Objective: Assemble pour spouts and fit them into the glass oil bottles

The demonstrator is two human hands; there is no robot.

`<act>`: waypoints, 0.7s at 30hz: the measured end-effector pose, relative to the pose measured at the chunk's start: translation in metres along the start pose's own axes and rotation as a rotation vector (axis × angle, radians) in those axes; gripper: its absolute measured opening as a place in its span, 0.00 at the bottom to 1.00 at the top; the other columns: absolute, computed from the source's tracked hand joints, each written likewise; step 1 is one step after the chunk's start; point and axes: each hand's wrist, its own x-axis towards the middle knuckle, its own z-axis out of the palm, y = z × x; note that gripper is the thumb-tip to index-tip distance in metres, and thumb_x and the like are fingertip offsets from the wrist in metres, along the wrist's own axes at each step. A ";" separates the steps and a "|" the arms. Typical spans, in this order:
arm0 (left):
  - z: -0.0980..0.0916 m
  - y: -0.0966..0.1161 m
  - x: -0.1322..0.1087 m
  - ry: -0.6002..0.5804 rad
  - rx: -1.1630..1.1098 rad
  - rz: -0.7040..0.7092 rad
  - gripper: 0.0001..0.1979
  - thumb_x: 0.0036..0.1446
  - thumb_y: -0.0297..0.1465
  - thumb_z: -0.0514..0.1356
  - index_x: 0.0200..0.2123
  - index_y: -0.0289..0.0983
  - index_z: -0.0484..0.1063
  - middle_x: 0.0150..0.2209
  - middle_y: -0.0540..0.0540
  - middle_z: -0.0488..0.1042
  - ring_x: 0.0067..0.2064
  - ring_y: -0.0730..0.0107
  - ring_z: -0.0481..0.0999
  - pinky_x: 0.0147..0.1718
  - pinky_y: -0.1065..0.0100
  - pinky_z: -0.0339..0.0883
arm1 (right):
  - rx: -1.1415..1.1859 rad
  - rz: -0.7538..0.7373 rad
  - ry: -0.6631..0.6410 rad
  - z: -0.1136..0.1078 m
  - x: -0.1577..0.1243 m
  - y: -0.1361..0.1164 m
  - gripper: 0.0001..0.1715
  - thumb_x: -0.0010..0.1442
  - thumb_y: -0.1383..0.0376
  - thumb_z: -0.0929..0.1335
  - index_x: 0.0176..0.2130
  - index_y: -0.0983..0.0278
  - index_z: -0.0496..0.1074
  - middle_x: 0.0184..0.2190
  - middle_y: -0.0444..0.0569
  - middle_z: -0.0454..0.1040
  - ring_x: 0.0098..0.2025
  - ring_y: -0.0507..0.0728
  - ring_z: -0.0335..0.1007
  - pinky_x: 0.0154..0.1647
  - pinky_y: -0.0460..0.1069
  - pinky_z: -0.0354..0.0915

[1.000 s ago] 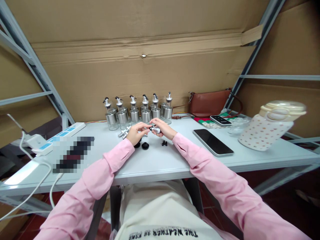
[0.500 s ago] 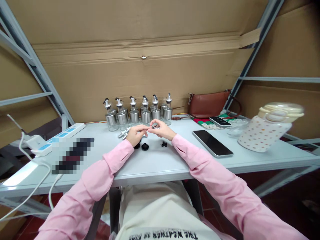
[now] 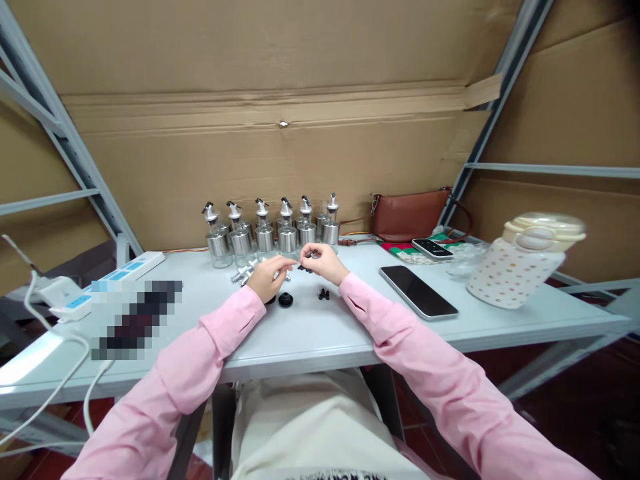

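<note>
My left hand hovers over the table with its fingers drawn together and pointing right. Anything between those fingertips is too small to make out. Just to the right, my right hand is closed in a pinch near some small dark parts; what it holds is unclear. Beside my left hand lie several silvery pourer spouts, partly covered by it. A round black stopper sits in front, with another dark piece half hidden by the left wrist. Small black caps lie below my right wrist.
Glass-and-steel oil bottles with pourers stand in rows behind my hands. On the right are a phone, a dotted bottle, a remote-like device and a brown bag. A power strip lies left.
My hands have come apart from each other; they were touching around a small part. The left fingers have drawn back slightly, and the whole view has shifted a little.
</note>
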 end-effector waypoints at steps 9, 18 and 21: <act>-0.006 -0.008 0.017 -0.216 0.365 -0.132 0.21 0.61 0.38 0.46 0.55 0.40 0.62 0.62 0.45 0.54 0.65 0.57 0.45 0.59 0.49 0.44 | -0.249 -0.031 0.150 -0.005 0.010 0.016 0.22 0.40 0.67 0.68 0.40 0.64 0.72 0.40 0.50 0.73 0.42 0.57 0.68 0.47 0.52 0.61; 0.009 -0.037 0.040 -0.337 0.452 -0.206 0.24 0.61 0.42 0.43 0.58 0.39 0.58 0.64 0.44 0.43 0.65 0.59 0.45 0.59 0.48 0.44 | -0.214 0.004 0.619 -0.045 0.035 0.004 0.14 0.50 0.55 0.64 0.29 0.64 0.68 0.26 0.48 0.70 0.30 0.55 0.65 0.34 0.49 0.62; 0.010 -0.045 0.039 -0.326 0.443 -0.199 0.24 0.61 0.43 0.44 0.57 0.38 0.59 0.64 0.42 0.44 0.64 0.58 0.47 0.59 0.48 0.45 | -0.439 -0.013 0.782 -0.079 0.063 0.002 0.12 0.47 0.60 0.66 0.32 0.65 0.67 0.33 0.52 0.70 0.35 0.56 0.65 0.37 0.49 0.62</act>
